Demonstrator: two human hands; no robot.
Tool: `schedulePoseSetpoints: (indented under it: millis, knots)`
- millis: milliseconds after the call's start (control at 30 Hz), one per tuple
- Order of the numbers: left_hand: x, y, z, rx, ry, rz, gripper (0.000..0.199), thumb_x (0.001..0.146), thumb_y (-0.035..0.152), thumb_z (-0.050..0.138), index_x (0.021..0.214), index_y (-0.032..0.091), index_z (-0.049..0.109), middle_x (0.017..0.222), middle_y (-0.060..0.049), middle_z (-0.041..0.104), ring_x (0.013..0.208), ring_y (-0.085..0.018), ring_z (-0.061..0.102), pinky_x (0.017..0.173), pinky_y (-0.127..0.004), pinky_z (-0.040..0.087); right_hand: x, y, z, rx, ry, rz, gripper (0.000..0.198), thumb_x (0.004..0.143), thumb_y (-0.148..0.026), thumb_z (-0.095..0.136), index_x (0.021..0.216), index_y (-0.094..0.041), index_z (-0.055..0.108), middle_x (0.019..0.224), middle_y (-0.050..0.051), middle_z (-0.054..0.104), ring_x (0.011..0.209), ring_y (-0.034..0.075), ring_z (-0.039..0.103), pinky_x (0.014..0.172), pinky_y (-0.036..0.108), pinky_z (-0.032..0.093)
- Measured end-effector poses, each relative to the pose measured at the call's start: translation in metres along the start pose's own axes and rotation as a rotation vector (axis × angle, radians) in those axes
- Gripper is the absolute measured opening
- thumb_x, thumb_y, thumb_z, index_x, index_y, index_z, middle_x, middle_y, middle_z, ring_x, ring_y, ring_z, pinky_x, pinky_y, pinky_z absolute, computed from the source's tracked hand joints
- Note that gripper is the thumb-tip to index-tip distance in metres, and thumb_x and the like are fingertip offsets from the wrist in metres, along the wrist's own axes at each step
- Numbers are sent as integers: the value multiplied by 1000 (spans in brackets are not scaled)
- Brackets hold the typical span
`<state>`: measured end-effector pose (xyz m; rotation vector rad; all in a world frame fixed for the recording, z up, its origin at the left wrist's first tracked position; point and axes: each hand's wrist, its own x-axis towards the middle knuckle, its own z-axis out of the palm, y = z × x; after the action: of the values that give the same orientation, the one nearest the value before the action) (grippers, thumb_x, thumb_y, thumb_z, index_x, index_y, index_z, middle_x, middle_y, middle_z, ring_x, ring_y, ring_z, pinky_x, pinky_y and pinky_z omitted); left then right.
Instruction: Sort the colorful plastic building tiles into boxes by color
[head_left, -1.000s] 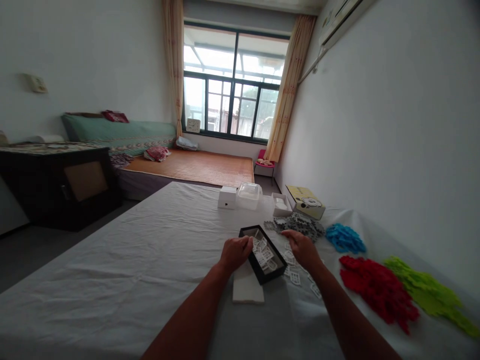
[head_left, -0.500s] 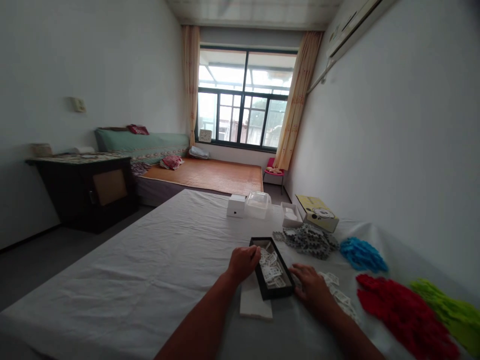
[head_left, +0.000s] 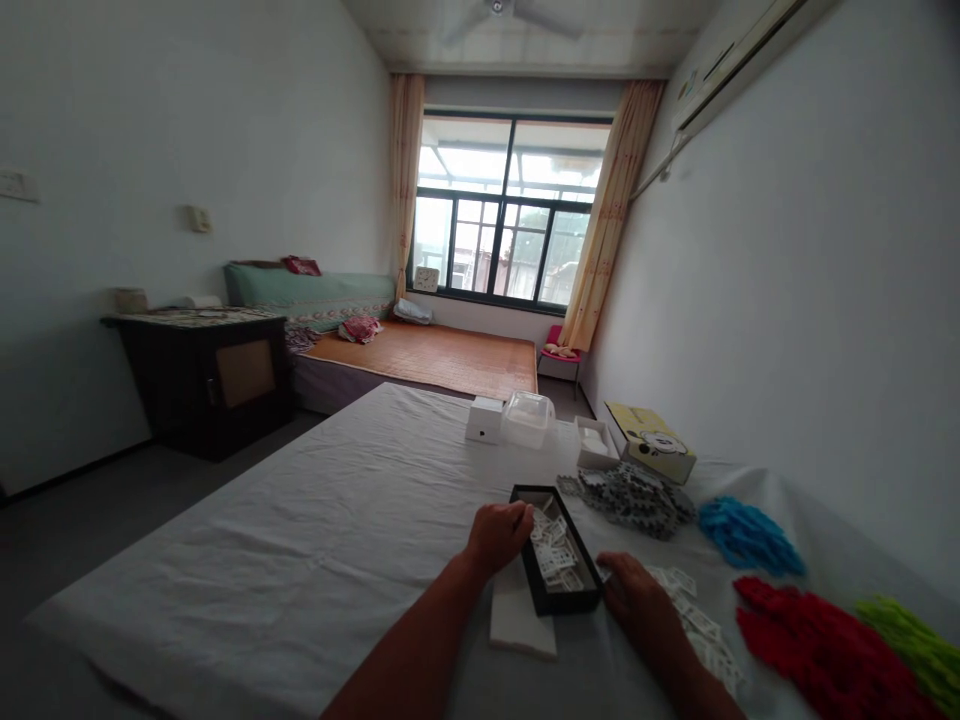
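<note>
A black open box (head_left: 568,602) stands on the white-covered table, partly on a flat white slab (head_left: 523,625), with white plastic pieces (head_left: 556,553) heaped inside it. At the box's left rim is my left hand (head_left: 499,537), its fingers curled closed; what they grip, if anything, is hidden. Beside the right wall, my right hand (head_left: 634,590) is closed with a small white piece (head_left: 604,574) showing at its fingertips. More white pieces (head_left: 701,628) lie loose to the right of this hand, partly behind the forearm.
Grey pieces (head_left: 634,498), blue pieces (head_left: 750,535), red pieces (head_left: 810,640) and lime-green pieces (head_left: 911,640) lie in piles at right. Behind them are a yellow box (head_left: 652,440), a white open box (head_left: 595,445), a clear plastic container (head_left: 529,420) and a small white box (head_left: 484,420).
The whole view has shifted, so everything sits a little lower and farther right. My right fingers have drawn together near the box's side. My left hand stays at the rim.
</note>
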<state>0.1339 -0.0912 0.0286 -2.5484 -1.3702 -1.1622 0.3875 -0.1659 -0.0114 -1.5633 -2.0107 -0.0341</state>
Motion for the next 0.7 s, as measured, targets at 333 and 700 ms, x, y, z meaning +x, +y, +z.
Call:
schedulePoseSetpoints:
  millis: [333,700]
  knots:
    - [-1,-1,1,15,15,7,39,94,31,35,62,20,55,57,-2,66,55,-13,62,52,-26,27,42,-33,-29,68,210,201,26,80,-42,50,93,-22,59,69,0,66,55,16,60,57,26,47]
    - [-1,0,-1,25,3,1,40,94,31,35,62,20,55,57,-2,66,55,-13,62,51,-25,27,50,-42,-18,-44,32,-85,39,88,-45,42,115,-27,63,120,6,63,114,23,54,96,38,43]
